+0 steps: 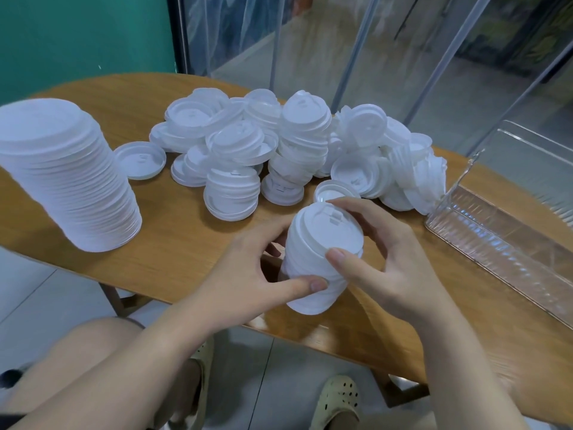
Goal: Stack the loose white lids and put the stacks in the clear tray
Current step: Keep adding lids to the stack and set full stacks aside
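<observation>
My left hand [245, 274]: fingers curled round the lower part of a short stack of white lids [319, 259], thumb pressed on its near side.
My right hand [387, 259]: fingers wrapped over the top of the same stack, thumb tip on the rim of the top lid.
Short stack: tilted, held between both hands near the front edge of the wooden surface [186, 243]; I cannot tell whether its base touches the wood.
Loose lids [279, 150]: a jumbled heap at the far middle, some nested in small leaning piles, one single lid [140, 160] lying apart on the left.
Tall stack [68, 175]: standing at the near left, leaning a little.
Clear tray [502, 231]: on the right, touching the right end of the heap, with no stack of lids visible in it.
</observation>
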A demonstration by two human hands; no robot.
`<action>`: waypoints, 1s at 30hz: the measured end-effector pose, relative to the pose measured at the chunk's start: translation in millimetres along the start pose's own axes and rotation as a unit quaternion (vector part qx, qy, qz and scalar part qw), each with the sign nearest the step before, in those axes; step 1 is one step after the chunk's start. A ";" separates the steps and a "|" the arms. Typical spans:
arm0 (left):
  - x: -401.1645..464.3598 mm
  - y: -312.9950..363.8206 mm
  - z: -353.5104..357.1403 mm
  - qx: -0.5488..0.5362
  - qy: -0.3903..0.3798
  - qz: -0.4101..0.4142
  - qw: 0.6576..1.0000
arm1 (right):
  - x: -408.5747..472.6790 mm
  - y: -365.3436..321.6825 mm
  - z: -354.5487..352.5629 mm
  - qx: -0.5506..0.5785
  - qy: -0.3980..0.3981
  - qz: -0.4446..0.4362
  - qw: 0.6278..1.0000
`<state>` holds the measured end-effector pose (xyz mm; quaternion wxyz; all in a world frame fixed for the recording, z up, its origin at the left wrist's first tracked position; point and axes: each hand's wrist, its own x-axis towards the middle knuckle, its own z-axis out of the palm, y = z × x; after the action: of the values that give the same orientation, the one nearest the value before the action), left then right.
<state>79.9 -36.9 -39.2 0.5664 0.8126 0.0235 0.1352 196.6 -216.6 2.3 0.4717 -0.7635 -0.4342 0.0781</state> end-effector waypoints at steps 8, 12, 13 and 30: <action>-0.8 -3.8 1.8 0.016 0.014 0.012 1.000 | -0.7 1.7 -6.4 0.001 0.005 -0.011 1.000; -0.5 -5.8 2.5 0.017 0.020 0.017 1.000 | -1.4 2.8 -5.3 0.008 0.004 -0.011 1.000; -0.3 -5.6 2.9 0.013 0.020 0.019 1.000 | -1.6 2.5 -5.2 0.007 0.004 -0.011 1.000; 0.7 -1.5 1.2 0.023 0.035 0.041 0.998 | -0.8 0.0 0.8 -0.030 0.018 0.029 0.999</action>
<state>81.0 -37.3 -40.9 0.5400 0.8206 0.0134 0.1865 195.6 -216.6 1.6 0.4535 -0.7909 -0.4057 0.0649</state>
